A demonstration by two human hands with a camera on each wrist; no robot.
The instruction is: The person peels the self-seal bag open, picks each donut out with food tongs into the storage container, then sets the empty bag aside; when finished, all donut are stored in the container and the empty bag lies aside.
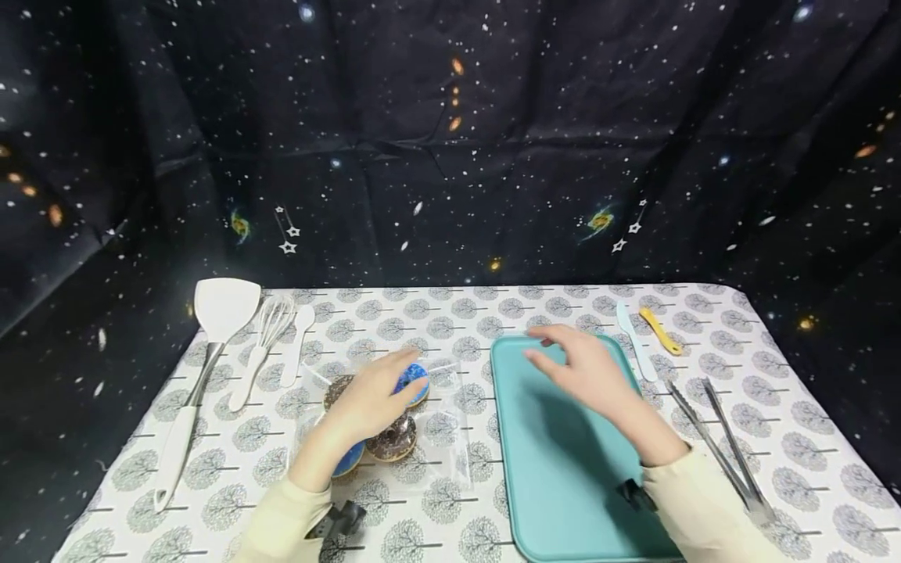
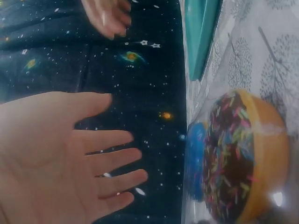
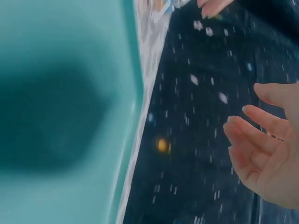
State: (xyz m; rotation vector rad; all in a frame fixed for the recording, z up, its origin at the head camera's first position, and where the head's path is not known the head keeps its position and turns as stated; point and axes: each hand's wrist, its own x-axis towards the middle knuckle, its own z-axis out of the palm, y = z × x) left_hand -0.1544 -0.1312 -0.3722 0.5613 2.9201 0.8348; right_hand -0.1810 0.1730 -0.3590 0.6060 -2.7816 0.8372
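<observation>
The left hand [image 1: 373, 395] is hovering over the doughnuts [image 1: 394, 439], which are lying in clear plastic packaging [image 1: 449, 461] on the left part of the counter [image 1: 479, 508]. Its grip is standing wide open, fingers straight and apart, having hold of nothing; the left wrist view is showing a gap between palm and doughnuts. The right hand [image 1: 580, 367] is hanging over the far part of the teal tray [image 1: 538, 493], its grip loosely open, fingers softly bent and holding nothing. Tongs [image 1: 755, 500] are lying to the right of the tray.

The work is seemingly standing at the stage before any grasp, with the doughnuts off the tray. The next move is probably calling for lowering the left hand, pinching the packaging gently, and bringing the right hand leftward to help.
</observation>
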